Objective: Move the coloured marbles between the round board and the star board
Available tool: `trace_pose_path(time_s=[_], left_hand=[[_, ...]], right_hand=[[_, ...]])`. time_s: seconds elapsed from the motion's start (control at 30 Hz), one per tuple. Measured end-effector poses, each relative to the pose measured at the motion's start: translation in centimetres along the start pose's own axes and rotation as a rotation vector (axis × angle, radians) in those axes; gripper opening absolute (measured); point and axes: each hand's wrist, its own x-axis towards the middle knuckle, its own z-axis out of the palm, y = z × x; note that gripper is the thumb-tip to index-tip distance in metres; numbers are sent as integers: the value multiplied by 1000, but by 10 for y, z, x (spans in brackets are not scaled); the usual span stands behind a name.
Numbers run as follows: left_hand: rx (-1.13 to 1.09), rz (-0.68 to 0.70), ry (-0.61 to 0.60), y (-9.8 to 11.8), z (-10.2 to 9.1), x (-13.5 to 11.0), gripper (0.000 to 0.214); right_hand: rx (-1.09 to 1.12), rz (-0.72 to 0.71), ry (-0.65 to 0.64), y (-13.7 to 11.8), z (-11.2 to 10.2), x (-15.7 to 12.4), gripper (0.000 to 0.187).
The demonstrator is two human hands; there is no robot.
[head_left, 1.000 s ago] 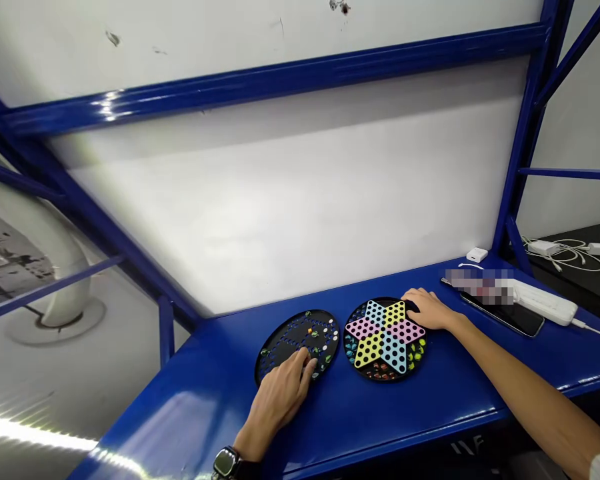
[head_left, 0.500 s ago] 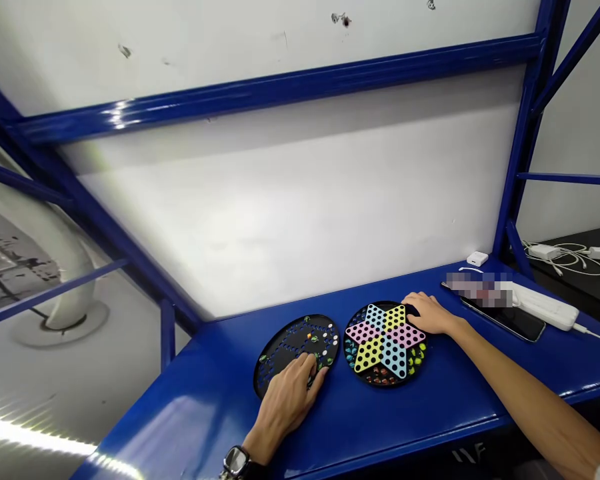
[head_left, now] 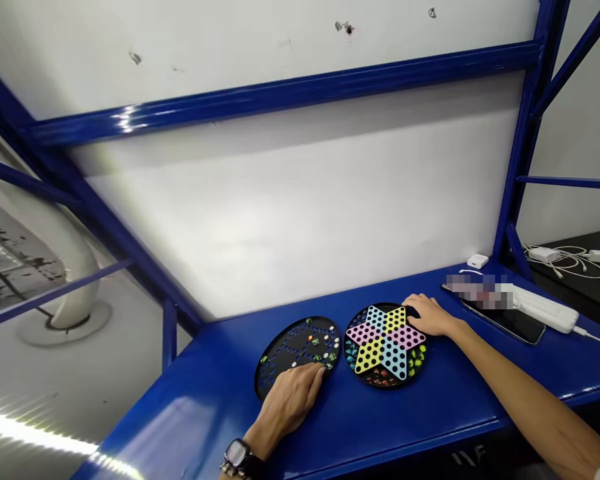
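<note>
Two round black boards lie side by side on a blue shelf (head_left: 220, 393). The left board (head_left: 290, 343) has rows of holes and a few coloured marbles. My left hand (head_left: 293, 400), a watch on its wrist, rests on that board's near edge with fingers curled together; what they hold, if anything, is hidden. The right board (head_left: 385, 343) carries a pastel six-pointed star with marbles round its rim. My right hand (head_left: 430, 315) lies on this board's far right edge, fingers bent over the rim.
A dark phone (head_left: 505, 319) and a white power strip (head_left: 545, 310) lie at the right of the shelf, a small white charger (head_left: 477, 261) behind them. Blue frame posts stand at both sides. White cables (head_left: 570, 255) lie on a black table beyond.
My left hand has slid a little toward me and to the right along the left board's near edge. The right hand has stayed put. The camera tilted slightly.
</note>
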Motion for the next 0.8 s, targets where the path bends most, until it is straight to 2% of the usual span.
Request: trace_pose_path(time_s=[0.3, 0.47, 0.6, 0.7, 0.8], left_hand=[[-177, -186, 114, -8, 7, 5, 53], [-98, -194, 135, 1, -8, 14, 50], [35, -173, 47, 15, -17, 22, 45], [133, -165, -48, 20, -15, 23, 45], [195, -142, -75, 23, -10, 22, 47]], right_hand=[[-4, 4, 3, -4, -2, -1, 35], [-5, 11, -13, -7, -3, -1, 37], [-15, 14, -14, -8, -4, -2, 38], [-28, 15, -14, -8, -5, -2, 37], [-34, 7, -12, -8, -5, -2, 37]])
